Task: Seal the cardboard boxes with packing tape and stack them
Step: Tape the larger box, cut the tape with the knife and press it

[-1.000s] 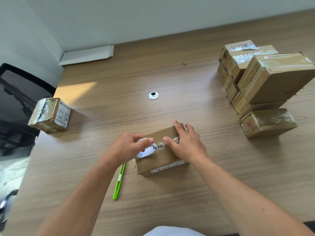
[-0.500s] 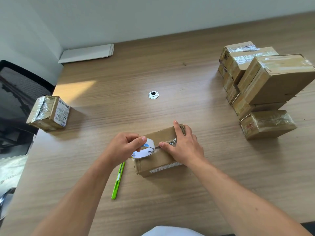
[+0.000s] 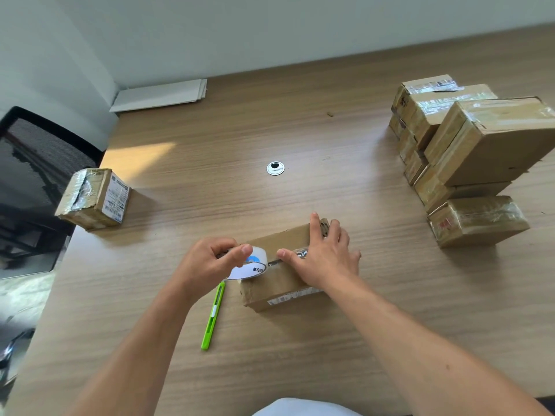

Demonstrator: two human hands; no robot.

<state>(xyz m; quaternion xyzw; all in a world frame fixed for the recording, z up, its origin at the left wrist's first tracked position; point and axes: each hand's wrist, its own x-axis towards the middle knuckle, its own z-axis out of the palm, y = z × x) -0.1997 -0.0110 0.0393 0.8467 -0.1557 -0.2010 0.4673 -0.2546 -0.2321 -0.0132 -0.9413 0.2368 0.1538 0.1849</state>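
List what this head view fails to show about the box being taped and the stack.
- Seam on the box: head view, covered by the right hand and tape roll.
- How far the tape strip reaches: under the right hand.
- Label print on the left box: too small.
- Stack: its right side is cut off by the frame edge; the rear boxes are hidden by the front ones.
- Roll's core: hidden by the left hand.

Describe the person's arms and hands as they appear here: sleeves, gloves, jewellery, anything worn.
Both forearms are bare up to the edge of the picture, with no sleeves in view. The left hand and right hand wear no gloves, and no watch, bracelet or ring is visible. A bit of white clothing shows at the bottom edge.
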